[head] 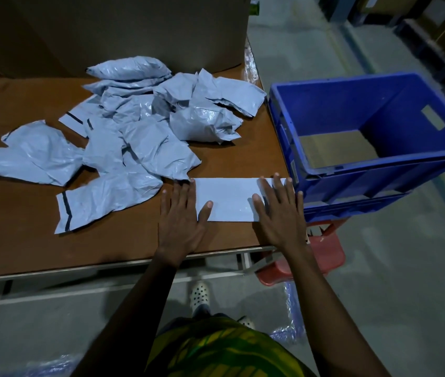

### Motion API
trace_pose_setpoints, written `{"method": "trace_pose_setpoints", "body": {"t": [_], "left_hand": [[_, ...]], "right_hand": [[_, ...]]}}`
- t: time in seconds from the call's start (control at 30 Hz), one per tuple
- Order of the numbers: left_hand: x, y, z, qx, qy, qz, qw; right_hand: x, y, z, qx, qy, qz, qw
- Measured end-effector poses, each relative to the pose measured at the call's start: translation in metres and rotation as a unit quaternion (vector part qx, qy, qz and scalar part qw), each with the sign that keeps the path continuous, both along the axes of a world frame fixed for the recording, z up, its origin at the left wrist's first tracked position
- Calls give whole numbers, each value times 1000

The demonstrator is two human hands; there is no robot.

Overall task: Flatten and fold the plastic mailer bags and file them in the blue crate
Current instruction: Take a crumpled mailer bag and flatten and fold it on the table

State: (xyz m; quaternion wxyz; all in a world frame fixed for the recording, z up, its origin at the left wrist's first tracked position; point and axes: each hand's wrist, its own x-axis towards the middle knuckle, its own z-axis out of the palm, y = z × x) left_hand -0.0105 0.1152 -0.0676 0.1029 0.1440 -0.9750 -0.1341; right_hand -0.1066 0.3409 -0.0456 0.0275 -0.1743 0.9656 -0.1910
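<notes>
Both the left hand and the right hand, fingers straight, press the folded mailer flat at the table's lower-right edge beside the blue crate, and once released the slick plastic may spring open or slide off the edge.

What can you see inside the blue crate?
Inside the blue crate only a brown floor panel shows, no folded bags. Its near wall hides the front strip of the floor.
</notes>
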Motion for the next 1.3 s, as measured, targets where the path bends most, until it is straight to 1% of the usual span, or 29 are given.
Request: {"method": "trace_pose_setpoints", "body": {"t": [0.03, 0.1, 0.17, 0.2, 0.3, 0.37, 0.53, 0.6, 0.67, 0.83, 0.97, 1.07, 1.17, 1.23, 1.3], "left_hand": [[-1, 5, 6, 28, 8, 10, 1000], [-10, 25, 18, 77, 42, 5, 996], [-24, 45, 23, 97, 67, -34, 993], [-30, 49, 20, 102, 63, -54, 991], [-38, 41, 0, 94, 43, -99, 990], [-36, 30, -12, 75, 44, -120, 989], [-33, 22, -9, 78, 36, -136, 987], [-32, 20, -6, 76, 30, -141, 987], [-32, 18, -4, 75, 15, -141, 987], [-34, 22, 0, 61, -4, -138, 988], [-33, 19, 5, 64, -31, -146, 987], [-30, 18, 2, 58, -27, -146, 987], [-29, 19, 6, 62, -23, -144, 987], [-22, 23, 9, 91, 2, -111, 990], [-5, 26, 12, 130, 51, -63, 988]], "right_hand": [[0, -5, 5, -9, 4, -9, 1000], [-2, -24, 13, -24, 27, 13, 999], [-1, -45, 13, -41, 22, 47, 998], [0, -51, 9, -36, 22, 57, 997], [4, -48, -10, 11, 63, 59, 996], [3, -40, -18, 20, 80, 56, 995], [0, -33, -21, 14, 84, 53, 995], [-2, -33, -19, 12, 72, 54, 996], [-4, -34, -18, 20, 53, 56, 997], [-3, -37, -15, 42, 38, 46, 997], [-7, -31, -2, 50, -23, 80, 995], [0, -24, -1, 58, -13, 74, 995], [-1, -22, 8, 63, -31, 91, 993], [-1, -14, 12, 45, -6, 68, 997], [8, 4, 13, -10, 56, 3, 998]]}}
